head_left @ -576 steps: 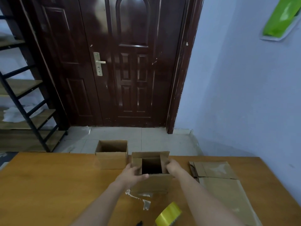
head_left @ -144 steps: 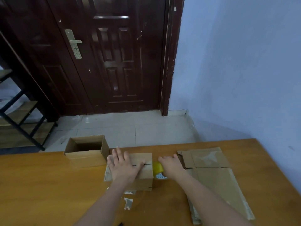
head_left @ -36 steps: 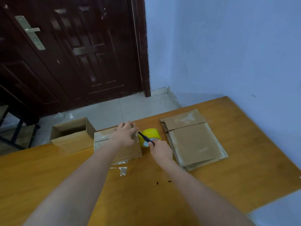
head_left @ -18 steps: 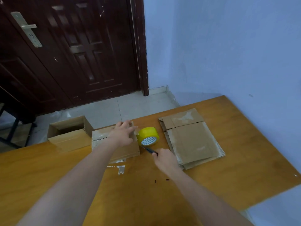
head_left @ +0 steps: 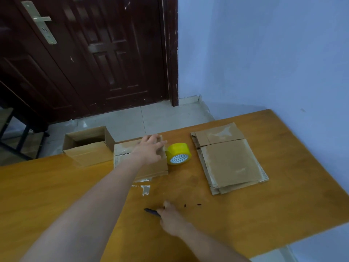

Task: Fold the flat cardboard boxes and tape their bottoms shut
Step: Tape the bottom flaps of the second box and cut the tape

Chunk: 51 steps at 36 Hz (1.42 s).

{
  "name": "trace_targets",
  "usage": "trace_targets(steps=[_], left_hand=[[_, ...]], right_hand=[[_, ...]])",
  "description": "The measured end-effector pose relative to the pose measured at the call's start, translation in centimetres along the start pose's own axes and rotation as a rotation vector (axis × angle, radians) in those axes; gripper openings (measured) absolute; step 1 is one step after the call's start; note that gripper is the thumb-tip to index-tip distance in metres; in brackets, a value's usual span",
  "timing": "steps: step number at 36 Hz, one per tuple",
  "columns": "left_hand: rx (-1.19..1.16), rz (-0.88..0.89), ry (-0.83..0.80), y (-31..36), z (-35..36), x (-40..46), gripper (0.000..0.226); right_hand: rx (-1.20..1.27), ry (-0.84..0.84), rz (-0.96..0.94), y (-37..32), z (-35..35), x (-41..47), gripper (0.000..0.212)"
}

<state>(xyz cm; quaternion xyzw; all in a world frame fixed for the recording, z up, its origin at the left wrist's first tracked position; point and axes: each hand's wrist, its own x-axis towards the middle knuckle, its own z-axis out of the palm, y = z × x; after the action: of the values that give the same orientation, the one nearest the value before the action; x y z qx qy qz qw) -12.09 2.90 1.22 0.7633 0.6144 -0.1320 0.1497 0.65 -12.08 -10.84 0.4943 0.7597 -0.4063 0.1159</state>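
Observation:
A folded cardboard box [head_left: 151,170] lies bottom-up on the wooden table [head_left: 56,190], with clear tape across its bottom. My left hand [head_left: 150,150] rests flat on it, fingers spread. A yellow tape roll [head_left: 178,153] stands on edge just right of the box, touching it. My right hand [head_left: 171,218] is near the table's front and holds a small black cutter [head_left: 152,212] low against the tabletop. A stack of flat cardboard boxes [head_left: 229,159] lies at the right. A finished box [head_left: 87,146], open side up, stands at the far left edge.
Scraps of torn tape [head_left: 145,189] lie on the table in front of the box, and small dark specks [head_left: 191,205] to their right. A blue wall runs along the right side. A dark wooden door [head_left: 85,53] stands beyond the table's far edge.
My right hand has pulled back from the tape roll toward the table's front, taking the black cutter with it. The roll now stands alone by the box. My left hand stays on the box.

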Motion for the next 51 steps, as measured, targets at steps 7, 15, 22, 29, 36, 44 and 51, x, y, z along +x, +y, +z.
trace_targets(steps=[7, 15, 22, 29, 36, 44, 51], left_hand=[[0.003, 0.002, -0.008, -0.2, 0.1, 0.1, 0.065], [0.001, 0.026, 0.031, -0.7, 0.3, 0.0, 0.065], [-0.019, 0.022, 0.048, -1.2, 0.3, -0.1, 0.072], [-0.07, 0.012, 0.054, -1.0, 0.5, -0.4, 0.071], [-0.116, 0.03, 0.069, -1.5, 0.5, -0.5, 0.069], [-0.114, 0.023, 0.074, -1.5, 1.1, -0.5, 0.067], [-0.055, 0.058, 0.068, -1.5, 1.2, -0.6, 0.056]], right_hand=[[-0.268, 0.023, -0.04, -0.5, 2.1, 0.7, 0.057], [-0.338, 0.344, -0.151, -0.1, 0.9, 1.6, 0.025], [0.108, 0.985, 0.052, 1.5, -10.0, 3.0, 0.011], [0.108, 0.468, -0.032, 3.7, -20.2, 8.0, 0.037], [0.103, 0.175, -0.151, 3.9, -21.9, 9.8, 0.029], [0.066, 0.024, -0.168, 3.2, -22.8, 11.4, 0.015], [-0.035, 0.043, -0.13, 3.3, -22.7, 12.2, 0.017]])
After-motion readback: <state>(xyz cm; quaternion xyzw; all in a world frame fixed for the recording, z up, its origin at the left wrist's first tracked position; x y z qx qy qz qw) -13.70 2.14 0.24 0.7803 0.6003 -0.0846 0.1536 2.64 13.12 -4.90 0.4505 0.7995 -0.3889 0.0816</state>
